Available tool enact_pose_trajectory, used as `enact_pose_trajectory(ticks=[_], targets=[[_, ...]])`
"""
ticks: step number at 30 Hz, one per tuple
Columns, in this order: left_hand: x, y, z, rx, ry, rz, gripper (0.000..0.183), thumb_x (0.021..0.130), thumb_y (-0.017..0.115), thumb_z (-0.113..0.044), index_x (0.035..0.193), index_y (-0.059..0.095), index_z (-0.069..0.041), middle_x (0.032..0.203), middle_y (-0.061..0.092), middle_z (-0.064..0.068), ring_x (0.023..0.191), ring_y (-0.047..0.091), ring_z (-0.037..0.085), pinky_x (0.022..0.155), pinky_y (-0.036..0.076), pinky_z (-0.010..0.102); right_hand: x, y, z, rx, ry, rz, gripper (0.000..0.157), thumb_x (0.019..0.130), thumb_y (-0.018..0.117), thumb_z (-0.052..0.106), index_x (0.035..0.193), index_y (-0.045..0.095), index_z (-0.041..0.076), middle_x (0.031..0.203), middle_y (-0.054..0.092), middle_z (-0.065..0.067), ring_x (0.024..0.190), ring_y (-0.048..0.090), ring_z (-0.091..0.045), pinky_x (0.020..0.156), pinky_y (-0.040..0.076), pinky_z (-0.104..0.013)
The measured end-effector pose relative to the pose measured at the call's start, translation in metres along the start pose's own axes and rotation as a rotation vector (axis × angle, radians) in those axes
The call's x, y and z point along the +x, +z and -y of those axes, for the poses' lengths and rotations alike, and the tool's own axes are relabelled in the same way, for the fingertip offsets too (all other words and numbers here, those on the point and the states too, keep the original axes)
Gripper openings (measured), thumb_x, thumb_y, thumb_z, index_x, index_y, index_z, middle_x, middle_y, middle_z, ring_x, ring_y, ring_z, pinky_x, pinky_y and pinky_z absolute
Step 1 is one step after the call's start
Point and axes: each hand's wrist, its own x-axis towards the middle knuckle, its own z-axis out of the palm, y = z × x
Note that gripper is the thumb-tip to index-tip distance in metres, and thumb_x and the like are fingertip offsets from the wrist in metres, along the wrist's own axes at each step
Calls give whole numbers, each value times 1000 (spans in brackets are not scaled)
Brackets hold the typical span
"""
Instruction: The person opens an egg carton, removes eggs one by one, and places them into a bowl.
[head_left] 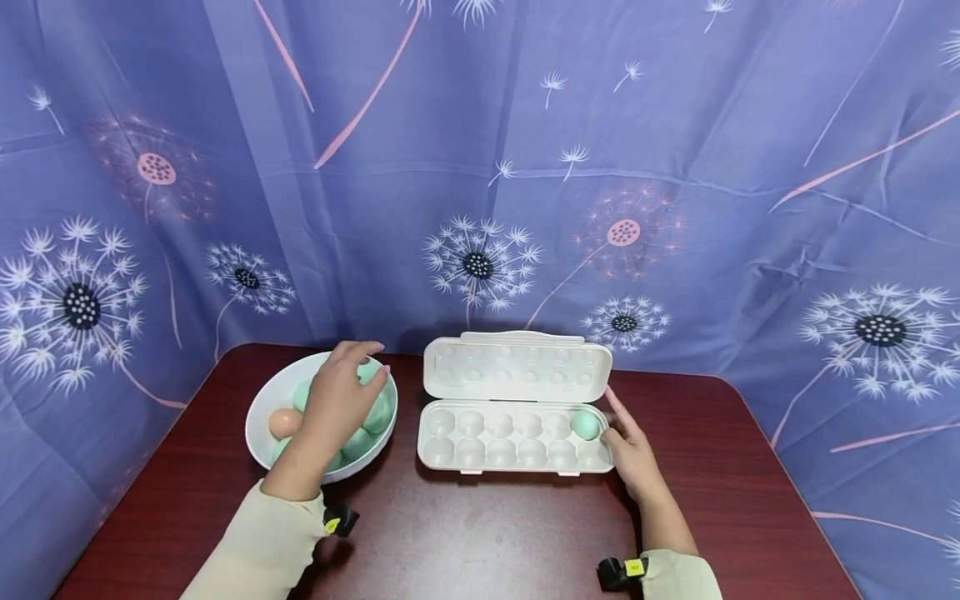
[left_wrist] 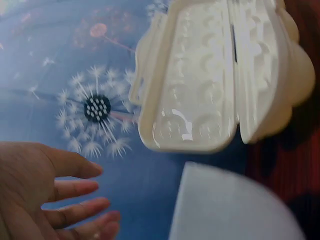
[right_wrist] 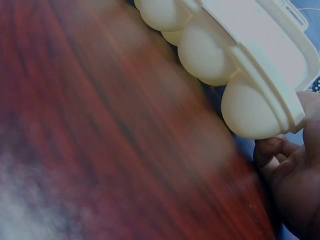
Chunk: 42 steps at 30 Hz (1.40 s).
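Over a white bowl [head_left: 257, 421] at the left, my left hand [head_left: 335, 400] hovers with loosely bent fingers and nothing between them. Several pale green eggs [head_left: 361, 444] and one brown egg [head_left: 284, 423] lie in the bowl, partly covered by that hand. To the right stands a white plastic egg box [head_left: 501, 456] with its lid [head_left: 517, 367] raised. One green egg [head_left: 585, 424] sits in the back-row cup at its right end. My right hand [head_left: 633, 458] grips that end, thumb at the rim and curled fingers [right_wrist: 272, 150] below it in the right wrist view.
All of this stands on a dark red wooden table [head_left: 517, 533]. A blue curtain [head_left: 375, 208] with dandelion print hangs right behind the table and along both sides. Black wrist cameras [head_left: 621, 573] sit at both sleeves.
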Motion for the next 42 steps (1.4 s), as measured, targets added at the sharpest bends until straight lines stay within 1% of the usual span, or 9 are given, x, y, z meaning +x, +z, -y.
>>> enact_pose_trajectory(ticks=[5,9,12,15,21,27,33,39,42], targets=[[-7,9,-22,-78,92,-23,32,93,69,-20,124,69,-9,122,65,10,105,67,28,84,57,42,0,0,0,9,-7,6,74,95,44,-5,160,31,29,110,57,-1,86,56,-7,69,51,-22],[-12,24,-36,-107,179,-34,30,90,72,-14,120,72,-8,114,68,8,95,68,23,79,57,37,0,0,1,14,-14,12,74,96,43,-5,160,30,28,110,57,-2,85,56,-7,68,52,-22],[-15,38,-45,-112,237,-19,31,88,74,-12,119,72,-8,109,69,8,91,68,22,78,57,37,0,-1,1,17,-14,13,73,96,42,-5,161,29,27,110,57,-2,84,56,-7,67,52,-23],[-19,55,-52,-114,264,23,32,88,75,-15,119,72,-10,108,69,6,93,68,23,80,57,38,-1,-1,1,20,-13,10,74,96,42,-5,160,29,27,110,57,-3,84,57,-7,66,53,-23],[-29,88,-66,-126,271,110,34,88,76,-20,121,71,-12,112,69,2,97,69,20,81,57,35,-1,-1,2,13,-23,7,73,96,43,-6,160,31,27,109,58,-3,85,57,-7,67,52,-23],[-36,112,-77,-129,272,201,38,89,75,-21,126,69,-14,119,67,1,108,68,20,93,55,38,0,0,0,27,-28,6,74,94,43,-7,160,32,25,107,59,-1,85,57,-6,67,52,-22],[-40,138,-85,-91,263,298,45,92,72,-26,135,64,-16,128,64,0,117,65,18,98,54,37,1,0,0,6,-39,0,74,94,44,-7,159,32,26,106,60,1,87,56,-6,69,51,-22],[-41,168,-96,-79,255,340,50,90,74,-26,138,62,-16,134,63,2,124,62,22,103,52,37,1,-1,-1,11,-40,1,74,94,44,-7,160,32,24,107,59,0,86,57,-6,69,51,-22],[-42,184,-101,-84,256,344,50,89,75,-26,136,62,-16,133,64,3,117,64,20,100,53,35,2,-1,-2,22,-34,-1,74,94,44,-6,159,32,26,106,61,3,87,58,-5,70,53,-22]])
